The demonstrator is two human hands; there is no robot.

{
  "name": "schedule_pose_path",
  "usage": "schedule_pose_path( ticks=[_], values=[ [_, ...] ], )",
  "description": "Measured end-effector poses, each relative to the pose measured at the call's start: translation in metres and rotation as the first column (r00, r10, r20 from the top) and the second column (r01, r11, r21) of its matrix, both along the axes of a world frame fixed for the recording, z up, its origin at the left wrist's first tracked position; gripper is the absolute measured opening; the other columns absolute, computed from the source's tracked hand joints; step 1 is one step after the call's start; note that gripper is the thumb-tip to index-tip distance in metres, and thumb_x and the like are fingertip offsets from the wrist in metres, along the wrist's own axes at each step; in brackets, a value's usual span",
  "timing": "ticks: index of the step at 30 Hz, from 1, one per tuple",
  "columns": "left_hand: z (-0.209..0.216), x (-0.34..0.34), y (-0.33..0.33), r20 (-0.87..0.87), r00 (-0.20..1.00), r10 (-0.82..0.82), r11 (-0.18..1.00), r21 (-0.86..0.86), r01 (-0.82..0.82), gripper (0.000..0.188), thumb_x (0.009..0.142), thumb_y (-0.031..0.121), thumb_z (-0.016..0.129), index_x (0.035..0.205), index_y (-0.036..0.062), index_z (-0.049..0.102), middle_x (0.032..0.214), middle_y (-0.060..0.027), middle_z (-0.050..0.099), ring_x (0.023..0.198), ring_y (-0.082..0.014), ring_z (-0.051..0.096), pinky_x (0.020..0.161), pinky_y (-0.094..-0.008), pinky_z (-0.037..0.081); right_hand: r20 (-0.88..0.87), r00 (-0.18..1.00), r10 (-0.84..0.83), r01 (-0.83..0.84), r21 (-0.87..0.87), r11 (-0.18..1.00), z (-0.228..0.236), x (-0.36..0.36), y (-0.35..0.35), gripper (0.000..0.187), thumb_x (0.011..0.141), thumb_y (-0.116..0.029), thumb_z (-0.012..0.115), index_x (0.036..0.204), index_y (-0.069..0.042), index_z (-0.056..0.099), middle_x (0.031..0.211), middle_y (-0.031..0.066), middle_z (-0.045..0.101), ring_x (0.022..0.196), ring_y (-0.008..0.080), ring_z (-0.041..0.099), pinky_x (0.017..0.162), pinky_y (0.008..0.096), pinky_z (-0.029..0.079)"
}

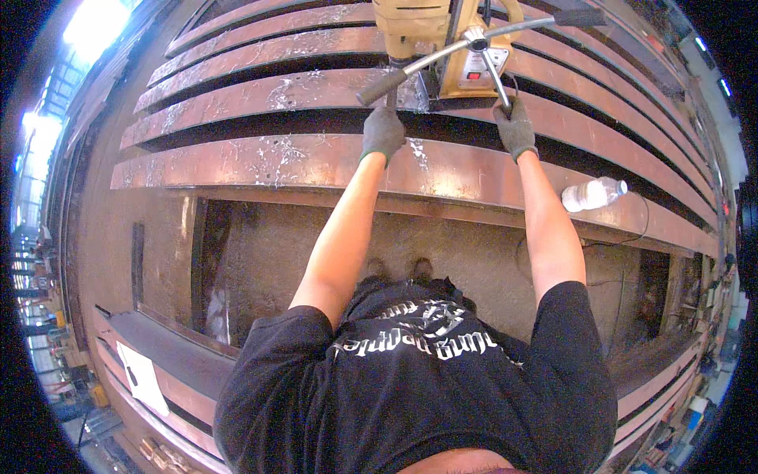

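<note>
A yellow magnetic drill (466,83) stands on the steel beams in front of me, with a three-spoked feed handle (476,38) on its near side. My right hand (515,129), in a dark grey glove, is closed round the end of the spoke that points down toward me. My left hand (384,133), gloved alike, is closed just below the black grip (380,87) of the left spoke. A dark upright rod shows above that fist; whether the fingers hold it is hidden. Pale metal shavings (418,154) lie beside the left hand.
A clear plastic bottle (592,194) lies on the nearest reddish steel beam (458,170), right of my right forearm. Several parallel beams run across, with dark gaps between them. A thin cable hangs near the bottle. A white sheet (142,378) rests on beams at lower left.
</note>
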State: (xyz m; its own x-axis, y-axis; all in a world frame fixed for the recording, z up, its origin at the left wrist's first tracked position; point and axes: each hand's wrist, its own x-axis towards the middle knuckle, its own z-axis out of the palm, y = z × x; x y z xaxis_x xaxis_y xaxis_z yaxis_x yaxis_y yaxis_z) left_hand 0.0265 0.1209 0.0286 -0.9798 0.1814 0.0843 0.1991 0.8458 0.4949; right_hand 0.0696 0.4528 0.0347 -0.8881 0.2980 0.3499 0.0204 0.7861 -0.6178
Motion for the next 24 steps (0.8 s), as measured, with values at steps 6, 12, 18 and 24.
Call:
schedule_pose_path(
  ticks=[6,12,18,24],
  values=[
    [0.022,0.009,0.026,0.091,0.962,0.259,0.916,0.291,-0.274,0.032,0.098,0.019,0.051,0.112,-0.0027,0.069,0.110,-0.0326,0.070,0.106,-0.0478,0.069,0.092,-0.0563,0.055,-0.011,0.999,-0.040,0.040,-0.012,0.999,-0.011,0.003,0.015,0.039,0.096,-0.035,0.066,0.120,-0.005,0.059,0.104,0.0224,0.072,0.100,0.0429,0.070,0.086,0.0519,0.052],
    [-0.009,-0.001,0.005,0.225,0.969,0.102,0.975,0.169,-0.141,0.029,0.095,0.017,0.056,0.098,-0.0078,0.070,0.091,-0.0307,0.073,0.093,-0.0438,0.074,0.086,-0.0540,0.057,0.056,0.997,-0.055,0.052,0.046,0.998,-0.013,-0.004,0.021,0.041,0.097,-0.037,0.065,0.124,-0.008,0.055,0.104,0.0224,0.072,0.099,0.0455,0.070,0.083,0.0534,0.053],
    [-0.044,-0.018,-0.079,-0.005,0.845,0.535,0.826,0.215,-0.521,0.030,0.096,0.018,0.055,0.106,-0.0080,0.068,0.102,-0.0350,0.071,0.100,-0.0435,0.073,0.086,-0.0554,0.057,0.049,0.999,-0.010,0.012,-0.046,0.999,-0.004,-0.001,-0.008,0.040,0.099,-0.038,0.063,0.126,-0.009,0.054,0.106,0.0227,0.072,0.102,0.0456,0.069,0.083,0.0538,0.052],
    [-0.006,-0.041,-0.092,-0.010,0.916,0.400,0.915,-0.050,-0.400,0.033,0.099,0.025,0.053,0.111,0.0005,0.071,0.109,-0.0289,0.072,0.105,-0.0443,0.071,0.090,-0.0546,0.056,0.120,0.987,-0.102,0.102,0.010,0.995,-0.009,0.003,0.010,0.039,0.099,-0.037,0.063,0.125,-0.009,0.055,0.107,0.0234,0.072,0.103,0.0460,0.069,0.082,0.0530,0.053]
  ],
)
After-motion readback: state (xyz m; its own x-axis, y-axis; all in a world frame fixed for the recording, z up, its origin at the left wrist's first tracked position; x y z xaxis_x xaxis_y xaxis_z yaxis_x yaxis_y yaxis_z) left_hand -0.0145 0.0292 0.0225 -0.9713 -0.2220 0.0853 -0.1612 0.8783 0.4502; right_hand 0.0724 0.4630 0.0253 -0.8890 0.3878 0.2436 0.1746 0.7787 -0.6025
